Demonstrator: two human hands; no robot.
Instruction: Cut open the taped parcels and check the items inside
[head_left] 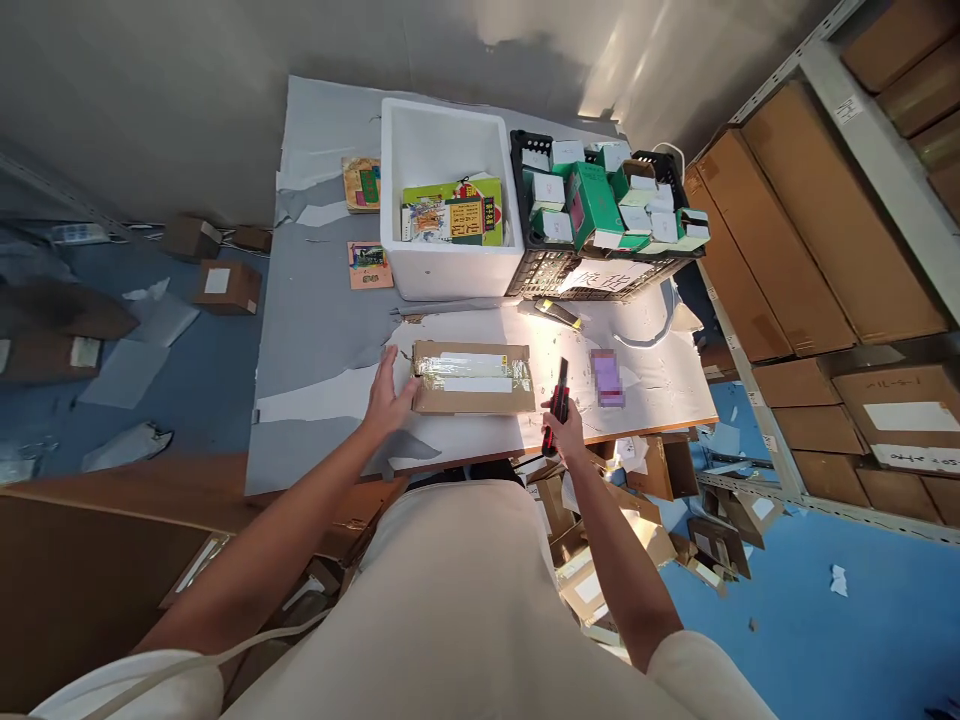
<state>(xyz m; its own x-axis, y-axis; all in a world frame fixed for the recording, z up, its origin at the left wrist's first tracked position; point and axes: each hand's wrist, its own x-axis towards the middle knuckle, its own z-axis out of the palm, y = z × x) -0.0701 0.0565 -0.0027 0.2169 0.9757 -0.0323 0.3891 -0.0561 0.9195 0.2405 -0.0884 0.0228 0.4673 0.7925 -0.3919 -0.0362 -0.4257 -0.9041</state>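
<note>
A long, flat brown cardboard box (472,400) lies on the table in front of me, with clear tape and white labels along its top. My left hand (388,400) rests at its left end, fingers stretched out and the thumb touching the box's edge. In my right hand (568,432) is a red and black utility knife (559,400), held just off the box's right end with its dark blade pointing away from me. A purple, blurred-out rectangular item (607,378) lies to the right of the knife. Beyond the box is a yellow and black tool (558,314), perhaps another cutter.
Behind the box stand a white bin (457,275) with books (454,212) inside and a black crate (540,272) packed with green and white small boxes (592,205). Two booklets lie left of the bin. Shelves (851,110) with cartons rise at right; opened cartons litter the floor.
</note>
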